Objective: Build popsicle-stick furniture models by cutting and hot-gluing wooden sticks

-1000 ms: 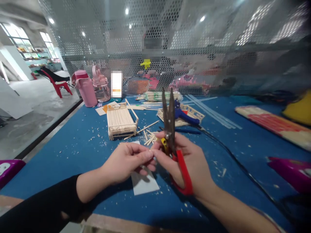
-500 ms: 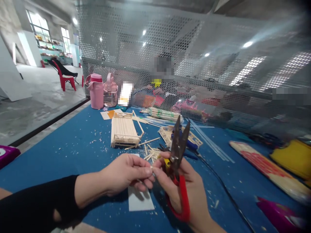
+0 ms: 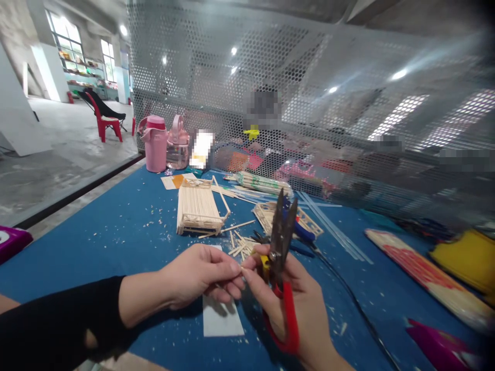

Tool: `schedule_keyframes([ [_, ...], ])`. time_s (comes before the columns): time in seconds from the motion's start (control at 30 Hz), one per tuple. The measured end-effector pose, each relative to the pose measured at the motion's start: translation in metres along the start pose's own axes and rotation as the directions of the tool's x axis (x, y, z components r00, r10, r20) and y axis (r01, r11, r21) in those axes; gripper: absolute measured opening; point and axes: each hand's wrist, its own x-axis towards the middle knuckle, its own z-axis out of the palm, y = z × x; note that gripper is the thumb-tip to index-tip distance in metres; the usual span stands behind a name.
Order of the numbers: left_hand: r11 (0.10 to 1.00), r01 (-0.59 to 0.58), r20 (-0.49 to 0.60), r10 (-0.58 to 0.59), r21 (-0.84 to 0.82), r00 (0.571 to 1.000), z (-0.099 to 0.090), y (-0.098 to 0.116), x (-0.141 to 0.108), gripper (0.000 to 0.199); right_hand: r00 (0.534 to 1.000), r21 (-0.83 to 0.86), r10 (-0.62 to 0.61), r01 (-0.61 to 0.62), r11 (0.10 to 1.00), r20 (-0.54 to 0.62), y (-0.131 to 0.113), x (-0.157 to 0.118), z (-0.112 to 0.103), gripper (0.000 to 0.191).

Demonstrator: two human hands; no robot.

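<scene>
My right hand (image 3: pixel 301 304) is wrapped round red-handled scissors (image 3: pixel 281 242), their dark blades pointing up and slightly apart. A small yellow part (image 3: pixel 265 261) shows beside the pivot. My left hand (image 3: pixel 204 273) is closed in a pinch, its fingertips meeting the right thumb and forefinger. A tiny pale bit shows where they meet, too small to name. Just beyond lies a pile of short wooden sticks (image 3: pixel 242 246). Farther back stands a small structure built of sticks (image 3: pixel 199 206), with a flatter stick frame (image 3: pixel 266 216) to its right. A white paper (image 3: pixel 222 319) lies beneath my hands.
Blue-handled pliers (image 3: pixel 303 229) and a black cable (image 3: pixel 348 293) lie at the right. Clear strips (image 3: pixel 336 226), a bundle of sticks in a wrapper (image 3: pixel 265 183), and a pink flask (image 3: pixel 155 147) are farther back. A perforated metal screen (image 3: pixel 216 67) rises behind the blue table (image 3: pixel 127 247).
The scissors have tilted and shifted slightly left with my right hand. My left hand keeps its pinch, and the fingertips still meet. The view has shifted a little.
</scene>
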Motion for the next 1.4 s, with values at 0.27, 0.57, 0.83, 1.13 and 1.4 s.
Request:
schedule_keyframes([
  [0.27, 0.982, -0.191, -0.07, 0.19, -0.008, 0.979, 0.002, 0.003, 0.0, 0.036, 0.999, -0.153, 0.027, -0.023, 0.988, 0.024, 0.004, -0.001, -0.008, 0.026],
  [0.57, 0.948, -0.311, -0.15, 0.318, 0.069, 0.936, 0.002, 0.01, -0.004, 0.011, 0.919, -0.45, -0.223, 0.357, 0.819, 0.324, 0.005, 0.006, -0.02, 0.041],
  [0.83, 0.91, -0.393, -0.192, 0.412, 0.13, 0.891, 0.005, 0.009, -0.007, 0.009, 0.893, -0.527, -0.321, 0.447, 0.723, 0.316, 0.008, 0.004, -0.018, 0.044],
  [1.13, 0.856, -0.492, -0.201, 0.515, 0.155, 0.833, 0.006, 0.006, -0.008, 0.006, 0.882, -0.487, -0.339, 0.465, 0.74, 0.327, 0.008, 0.002, -0.015, 0.042],
  [1.4, 0.803, -0.549, -0.175, 0.59, 0.232, 0.788, 0.003, -0.001, -0.007, 0.004, 0.873, -0.464, -0.381, 0.485, 0.741, 0.304, 0.009, 0.002, -0.011, 0.045],
])
